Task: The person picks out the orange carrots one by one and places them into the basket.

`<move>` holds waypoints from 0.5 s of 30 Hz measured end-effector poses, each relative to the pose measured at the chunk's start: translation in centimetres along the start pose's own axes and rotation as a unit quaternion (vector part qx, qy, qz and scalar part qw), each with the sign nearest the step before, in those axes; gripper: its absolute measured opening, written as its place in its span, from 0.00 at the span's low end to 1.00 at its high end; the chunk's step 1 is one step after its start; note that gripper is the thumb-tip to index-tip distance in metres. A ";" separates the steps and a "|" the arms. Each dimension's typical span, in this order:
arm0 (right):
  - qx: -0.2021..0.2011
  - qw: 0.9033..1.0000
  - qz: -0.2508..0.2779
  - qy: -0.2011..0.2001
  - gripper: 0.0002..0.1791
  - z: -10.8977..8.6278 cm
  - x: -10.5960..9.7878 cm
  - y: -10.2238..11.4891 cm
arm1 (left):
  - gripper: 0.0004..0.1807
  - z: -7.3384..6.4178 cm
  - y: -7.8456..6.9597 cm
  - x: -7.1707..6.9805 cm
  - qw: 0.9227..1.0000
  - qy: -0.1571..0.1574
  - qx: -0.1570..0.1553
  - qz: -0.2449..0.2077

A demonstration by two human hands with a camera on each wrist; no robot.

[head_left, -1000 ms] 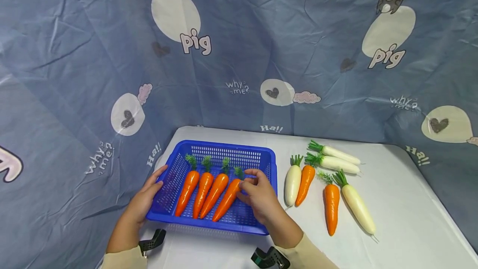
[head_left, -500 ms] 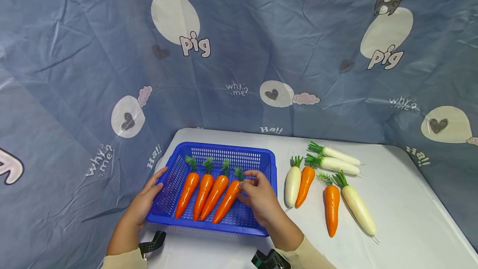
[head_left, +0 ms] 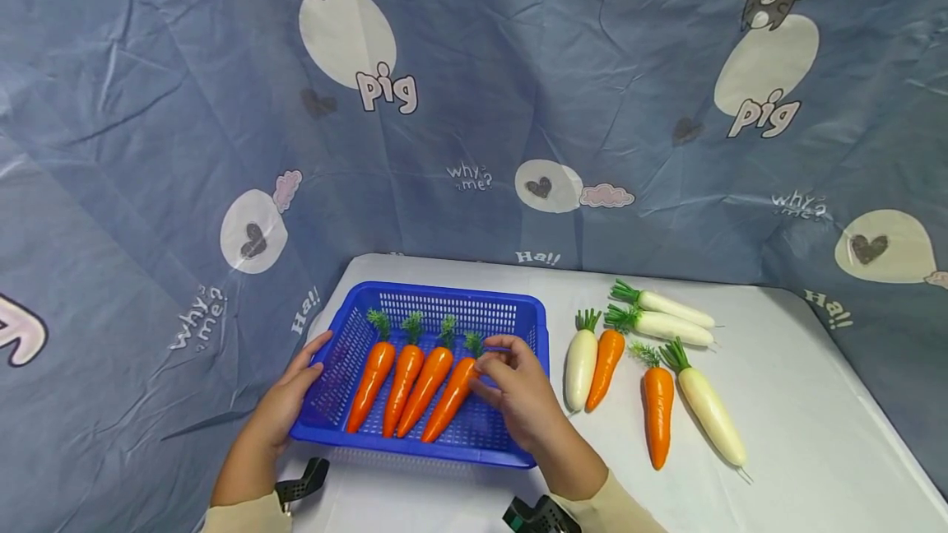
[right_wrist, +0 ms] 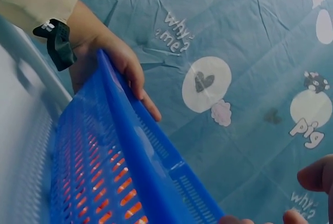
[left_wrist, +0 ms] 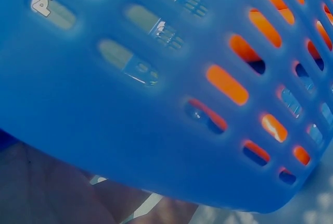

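Several orange carrots [head_left: 405, 381] with feathery green tops lie side by side in a blue plastic basket [head_left: 437, 452]. My left hand [head_left: 285, 401] holds the basket's left side, its thumb over the rim. In the right wrist view the left hand [right_wrist: 122, 60] shows at the basket's corner. My right hand [head_left: 522, 393] reaches over the right side of the basket, thumb and fingers loosely bent around the top of the rightmost carrot [head_left: 448, 403]. The right wrist view shows its thumb [right_wrist: 317, 174] and fingers apart; whether they touch the carrot cannot be seen.
To the basket's right on the white table [head_left: 800, 401] lie several white radishes [head_left: 713, 414], two of them together at the back. Two more carrots [head_left: 657, 418] lie among them. A printed blue cloth [head_left: 474, 122] hangs behind and at the sides.
My right hand has shifted slightly to the right, its fingers easing at the rightmost carrot's top. The left hand, basket and carrots stay in place.
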State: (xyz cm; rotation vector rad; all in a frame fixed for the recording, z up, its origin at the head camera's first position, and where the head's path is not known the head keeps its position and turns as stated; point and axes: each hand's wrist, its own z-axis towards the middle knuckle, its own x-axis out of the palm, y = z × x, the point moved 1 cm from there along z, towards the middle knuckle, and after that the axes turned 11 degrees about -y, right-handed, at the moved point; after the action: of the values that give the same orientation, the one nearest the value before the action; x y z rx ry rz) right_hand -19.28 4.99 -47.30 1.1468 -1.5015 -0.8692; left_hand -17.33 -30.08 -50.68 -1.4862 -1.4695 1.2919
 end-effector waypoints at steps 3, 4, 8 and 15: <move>-0.006 1.000 0.006 0.002 0.23 -0.1 -0.2 0.2 | 0.31 0.0 0.0 0.0 1.000 0.002 0.002 0.000; -0.009 1.000 0.007 0.004 0.22 -0.2 -0.3 0.3 | 0.31 0.0 0.0 0.0 1.000 0.002 0.003 0.001; -0.018 1.000 0.010 0.009 0.22 -0.7 -0.7 0.7 | 0.31 0.1 0.1 0.0 1.000 0.002 0.005 0.003; -0.027 0.999 0.021 0.012 0.19 -1.5 -1.7 1.4 | 0.31 0.3 0.2 0.0 1.000 0.004 0.006 0.003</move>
State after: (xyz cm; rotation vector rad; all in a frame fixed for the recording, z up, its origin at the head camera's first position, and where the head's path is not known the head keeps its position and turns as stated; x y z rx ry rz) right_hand -18.09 7.01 -46.18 1.0784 -1.4693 -0.8593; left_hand -17.51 -30.13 -50.93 -1.4876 -1.4514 1.2948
